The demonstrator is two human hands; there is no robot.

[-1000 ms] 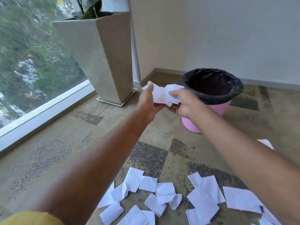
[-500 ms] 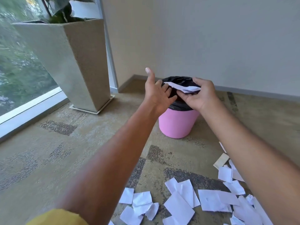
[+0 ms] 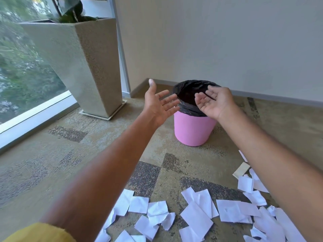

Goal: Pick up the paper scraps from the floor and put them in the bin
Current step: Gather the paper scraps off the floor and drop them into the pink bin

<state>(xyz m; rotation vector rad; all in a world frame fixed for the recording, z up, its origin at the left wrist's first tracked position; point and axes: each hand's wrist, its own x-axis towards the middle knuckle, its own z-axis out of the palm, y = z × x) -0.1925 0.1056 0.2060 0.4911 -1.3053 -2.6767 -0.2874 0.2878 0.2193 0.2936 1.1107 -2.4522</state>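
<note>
A pink bin (image 3: 192,130) with a black liner stands on the carpet near the wall. My left hand (image 3: 160,103) is held palm up just left of the bin's rim, fingers spread and empty. My right hand (image 3: 214,102) hovers over the bin's opening, palm up, fingers relaxed, holding nothing. Several white paper scraps (image 3: 197,213) lie scattered on the carpet in front of me, at the bottom middle and bottom right. The inside of the bin is dark, and I cannot see any paper in it.
A tall stone-coloured planter (image 3: 83,67) with a plant stands left of the bin, beside a floor-level window (image 3: 21,70). A beige wall (image 3: 227,41) runs behind the bin. A small tan card (image 3: 242,172) lies among the scraps at the right.
My right hand has let go of the scraps it held over the bin, and they are out of sight. Both hands have opened with palms up.
</note>
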